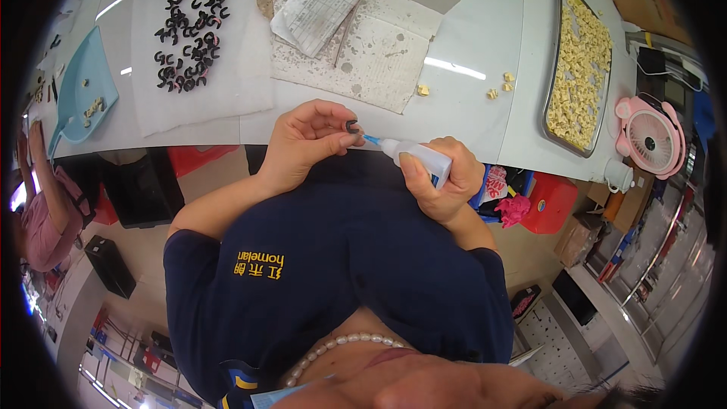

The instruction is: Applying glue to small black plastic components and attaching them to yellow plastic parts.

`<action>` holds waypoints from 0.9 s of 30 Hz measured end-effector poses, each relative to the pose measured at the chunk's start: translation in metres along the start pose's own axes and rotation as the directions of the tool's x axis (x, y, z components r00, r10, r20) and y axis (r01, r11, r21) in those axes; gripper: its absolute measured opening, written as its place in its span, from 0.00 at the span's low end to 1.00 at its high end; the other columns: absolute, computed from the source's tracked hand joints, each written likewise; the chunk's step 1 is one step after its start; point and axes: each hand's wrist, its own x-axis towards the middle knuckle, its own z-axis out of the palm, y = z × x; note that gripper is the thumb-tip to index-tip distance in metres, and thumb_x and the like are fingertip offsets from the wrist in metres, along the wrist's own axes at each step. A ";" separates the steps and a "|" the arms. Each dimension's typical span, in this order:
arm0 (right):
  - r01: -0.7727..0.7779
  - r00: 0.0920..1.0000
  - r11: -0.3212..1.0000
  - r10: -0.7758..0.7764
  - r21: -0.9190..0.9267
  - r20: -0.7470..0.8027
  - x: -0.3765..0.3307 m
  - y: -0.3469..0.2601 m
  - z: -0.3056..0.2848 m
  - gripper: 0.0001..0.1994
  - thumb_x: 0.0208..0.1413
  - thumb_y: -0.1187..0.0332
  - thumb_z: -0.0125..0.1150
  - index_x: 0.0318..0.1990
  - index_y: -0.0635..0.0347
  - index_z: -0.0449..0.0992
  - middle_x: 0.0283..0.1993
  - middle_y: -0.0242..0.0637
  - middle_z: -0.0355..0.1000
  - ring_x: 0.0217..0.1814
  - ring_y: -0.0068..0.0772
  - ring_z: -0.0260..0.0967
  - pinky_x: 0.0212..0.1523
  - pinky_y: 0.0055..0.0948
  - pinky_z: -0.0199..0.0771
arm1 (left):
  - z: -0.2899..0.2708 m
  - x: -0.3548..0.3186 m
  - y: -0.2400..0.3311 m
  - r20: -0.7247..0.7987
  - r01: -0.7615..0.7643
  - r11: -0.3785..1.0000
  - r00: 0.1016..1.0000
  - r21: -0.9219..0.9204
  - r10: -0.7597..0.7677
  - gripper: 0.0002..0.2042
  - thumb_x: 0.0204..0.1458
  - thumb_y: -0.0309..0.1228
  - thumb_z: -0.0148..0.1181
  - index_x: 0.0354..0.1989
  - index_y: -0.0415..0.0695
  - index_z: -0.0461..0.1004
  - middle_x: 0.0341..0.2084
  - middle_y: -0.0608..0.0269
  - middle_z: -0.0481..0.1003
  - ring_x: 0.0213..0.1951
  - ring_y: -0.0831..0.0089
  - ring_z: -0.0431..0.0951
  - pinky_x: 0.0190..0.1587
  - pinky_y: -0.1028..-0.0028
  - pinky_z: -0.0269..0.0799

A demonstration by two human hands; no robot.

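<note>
Between the thumb and fingers of my left hand (310, 138) is a small black C-shaped piece (351, 126). My right hand (452, 180) is wrapped round a white squeeze glue bottle (425, 157), tilted toward my left hand. Its thin blue nozzle (371, 138) points at the black piece, very close to it; I cannot tell whether they touch. Both hands are just in front of the table's near edge. Many similar black curved pieces (198, 26) lie spread on a white sheet (235, 98) at the far left.
A stained cardboard sheet (394, 68) bears folded papers (322, 11). At right stand a tray (550, 117) of cream-coloured pieces and a pink fan (650, 136). Several loose cream pieces (492, 94) lie nearby. At left are a light-blue dustpan-like tray (74, 123) and another person (51, 220).
</note>
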 end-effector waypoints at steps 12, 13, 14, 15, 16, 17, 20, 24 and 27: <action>-0.136 0.988 0.977 0.145 0.164 -0.046 0.019 0.012 -0.006 0.09 0.44 0.72 0.65 0.31 0.64 0.70 0.25 0.36 0.70 0.23 0.17 0.65 0.24 0.20 0.65 | -0.002 0.002 0.001 -0.005 -0.019 1.000 1.000 0.010 0.019 0.12 0.47 0.20 0.58 0.41 0.40 0.68 0.34 0.61 0.75 0.38 0.73 0.77 0.34 0.82 0.70; -0.127 0.987 0.986 0.136 0.109 -0.087 0.035 0.017 0.001 0.11 0.46 0.70 0.63 0.35 0.64 0.70 0.28 0.36 0.70 0.25 0.17 0.64 0.27 0.20 0.66 | -0.004 0.002 0.001 -0.011 -0.021 1.000 1.000 0.002 0.021 0.12 0.47 0.20 0.58 0.41 0.40 0.68 0.33 0.61 0.75 0.37 0.73 0.77 0.34 0.82 0.70; -0.174 0.983 0.977 0.180 0.123 -0.036 0.051 0.024 0.006 0.12 0.47 0.68 0.62 0.36 0.63 0.70 0.28 0.36 0.70 0.25 0.18 0.63 0.26 0.19 0.64 | -0.006 0.002 0.000 -0.006 -0.021 1.000 1.000 0.003 0.021 0.12 0.47 0.20 0.58 0.41 0.40 0.68 0.33 0.61 0.75 0.37 0.73 0.77 0.34 0.82 0.70; -0.223 0.975 0.966 0.224 0.131 0.009 0.066 0.033 0.010 0.13 0.49 0.65 0.61 0.38 0.62 0.70 0.29 0.37 0.71 0.24 0.19 0.63 0.25 0.18 0.62 | -0.007 0.002 0.000 -0.005 -0.018 1.000 1.000 -0.014 0.018 0.12 0.47 0.19 0.58 0.41 0.39 0.68 0.33 0.61 0.75 0.37 0.73 0.77 0.34 0.82 0.70; -0.293 0.955 0.952 0.286 0.093 0.081 0.080 0.043 0.016 0.13 0.49 0.63 0.61 0.38 0.61 0.70 0.29 0.37 0.70 0.27 0.21 0.63 0.26 0.19 0.62 | -0.008 0.001 0.001 -0.007 -0.018 0.999 1.000 -0.033 0.018 0.12 0.47 0.19 0.58 0.41 0.39 0.69 0.33 0.61 0.75 0.37 0.73 0.77 0.34 0.82 0.70; -0.362 0.925 0.931 0.352 0.045 0.140 0.092 0.052 0.019 0.14 0.49 0.60 0.60 0.37 0.60 0.70 0.28 0.37 0.70 0.29 0.23 0.63 0.28 0.20 0.61 | -0.008 0.002 0.004 0.013 -0.015 0.999 1.000 -0.034 0.015 0.12 0.47 0.19 0.58 0.41 0.39 0.69 0.33 0.61 0.75 0.37 0.73 0.77 0.34 0.82 0.70; -0.245 0.940 0.949 0.282 -0.197 0.190 0.118 0.072 0.033 0.15 0.47 0.59 0.62 0.36 0.60 0.72 0.28 0.37 0.68 0.34 0.28 0.62 0.31 0.25 0.60 | -0.013 0.002 0.007 -0.007 0.004 1.000 1.000 -0.030 -0.004 0.13 0.46 0.19 0.59 0.41 0.39 0.69 0.32 0.61 0.75 0.35 0.72 0.76 0.33 0.82 0.69; 0.161 0.984 0.906 -0.116 -0.392 0.137 0.118 0.070 0.014 0.14 0.45 0.63 0.62 0.37 0.60 0.73 0.32 0.39 0.70 0.41 0.37 0.65 0.41 0.32 0.65 | -0.017 0.002 0.009 -0.018 -0.004 0.999 1.000 -0.032 0.004 0.13 0.46 0.19 0.59 0.41 0.39 0.69 0.32 0.61 0.75 0.35 0.73 0.76 0.33 0.82 0.69; -0.135 0.964 0.931 0.203 -0.340 0.173 0.096 0.045 -0.014 0.14 0.44 0.66 0.63 0.38 0.62 0.72 0.35 0.40 0.71 0.44 0.40 0.66 0.45 0.33 0.65 | -0.023 0.003 0.008 -0.022 0.004 0.999 1.000 -0.054 -0.005 0.13 0.46 0.19 0.59 0.41 0.39 0.69 0.32 0.61 0.75 0.35 0.73 0.76 0.33 0.82 0.68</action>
